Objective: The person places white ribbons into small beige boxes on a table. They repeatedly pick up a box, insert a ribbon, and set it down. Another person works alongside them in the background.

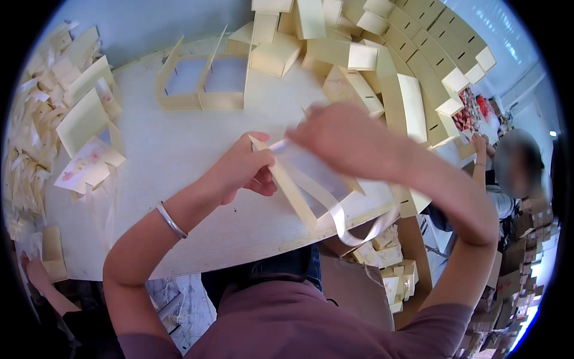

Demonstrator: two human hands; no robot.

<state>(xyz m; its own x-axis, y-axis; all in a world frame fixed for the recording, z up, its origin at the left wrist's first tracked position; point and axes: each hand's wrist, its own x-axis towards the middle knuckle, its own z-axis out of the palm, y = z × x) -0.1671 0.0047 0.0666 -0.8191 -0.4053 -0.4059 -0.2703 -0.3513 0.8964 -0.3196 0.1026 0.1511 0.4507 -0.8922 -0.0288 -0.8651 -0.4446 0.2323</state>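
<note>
My left hand grips the near left corner of a pale yellow cardboard box frame with a clear window, held tilted over the white table. My right hand reaches across its top edge, fingers closed on the frame's far end where a cream ribbon begins. The cream ribbon runs along the frame and loops off the table's near edge. A silver bangle sits on my left wrist.
Two joined open box frames lie at the back of the table. Several folded yellow boxes are stacked at the back right, flat pieces and ribbons pile at the left. Another person sits at the right. Finished boxes sit below the table.
</note>
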